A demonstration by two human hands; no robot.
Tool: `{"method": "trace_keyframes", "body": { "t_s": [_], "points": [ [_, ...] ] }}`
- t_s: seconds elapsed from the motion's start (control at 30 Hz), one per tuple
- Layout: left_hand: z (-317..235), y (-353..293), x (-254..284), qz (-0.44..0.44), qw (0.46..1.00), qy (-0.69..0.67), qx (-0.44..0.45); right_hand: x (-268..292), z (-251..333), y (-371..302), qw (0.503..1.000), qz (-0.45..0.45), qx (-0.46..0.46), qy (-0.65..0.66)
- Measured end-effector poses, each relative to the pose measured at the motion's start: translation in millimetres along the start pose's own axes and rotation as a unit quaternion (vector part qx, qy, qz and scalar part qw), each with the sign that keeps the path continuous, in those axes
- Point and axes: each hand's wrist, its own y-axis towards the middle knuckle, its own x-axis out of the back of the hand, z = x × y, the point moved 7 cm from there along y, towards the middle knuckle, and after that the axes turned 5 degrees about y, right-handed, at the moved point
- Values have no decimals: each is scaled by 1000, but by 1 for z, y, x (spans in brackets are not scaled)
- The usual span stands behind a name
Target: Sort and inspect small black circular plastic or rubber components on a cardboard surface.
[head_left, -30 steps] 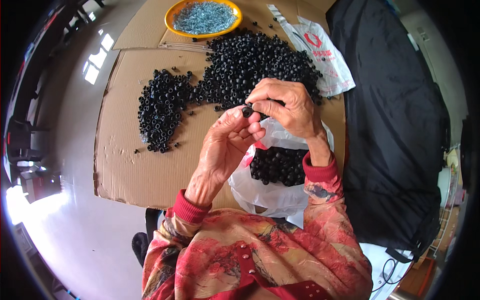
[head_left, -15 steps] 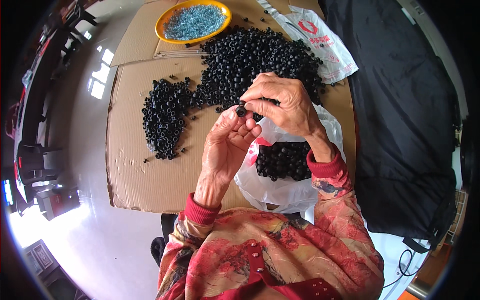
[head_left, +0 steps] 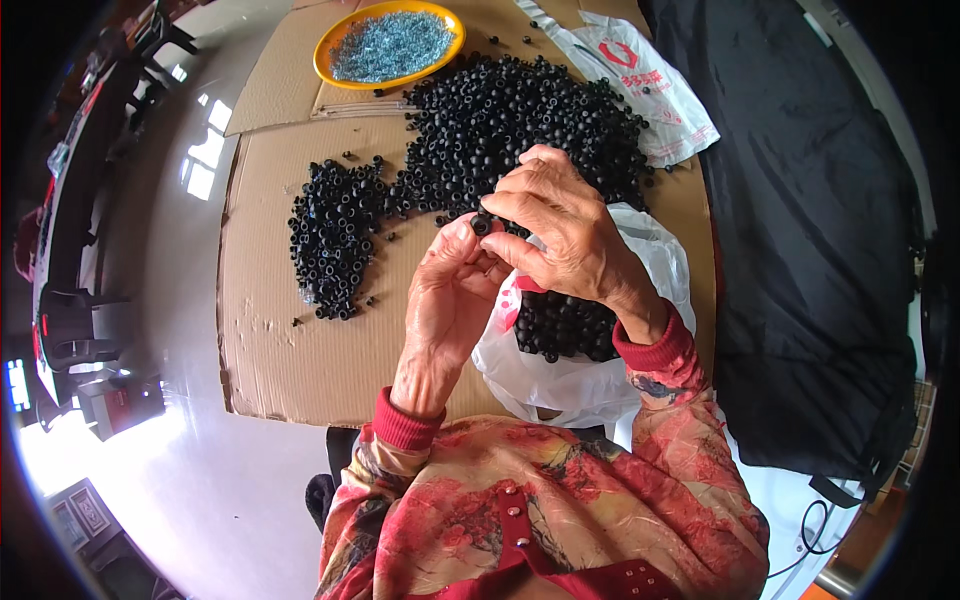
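Note:
Between the fingertips of my left hand (head_left: 448,285) is a small black hollow cap (head_left: 481,225), its round opening toward me. My right hand (head_left: 565,235) bends over it from the right, thumb and index finger closed at its top edge. Both hands are closed on this one piece. Beyond them spreads a large heap of similar black caps (head_left: 500,110), partly hidden by my right hand. A smaller pile of caps (head_left: 335,240) lies to the left. Under my right wrist a white plastic bag (head_left: 600,390) gapes, with more black balls or caps (head_left: 565,328) inside.
A yellow dish (head_left: 322,60) of small clear bluish pieces (head_left: 392,46) stands at the far edge of the cardboard sheet (head_left: 270,370). A flattened white printed bag (head_left: 650,90) lies far right. Black cloth (head_left: 800,250) covers the right side.
My right hand has turned and its fingers have shifted slightly over the cap. My left fingers have curled in more closely around it. The piles look the same.

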Motion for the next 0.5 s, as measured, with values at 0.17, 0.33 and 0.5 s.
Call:
{"method": "trace_keyframes", "body": {
  "t_s": [0.17,0.33,0.5],
  "points": [
    [-2,2,1,-8,1000,-1,-2,-3,0,0,1000,-14,7,3],
    [-3,3,0,22,1000,-13,-16,-8,-1,0,999,-37,20,20],
    [-3,4,1,-8,1000,6,-15,-11,1,-1,997,-47,44,29]
  ]
}}
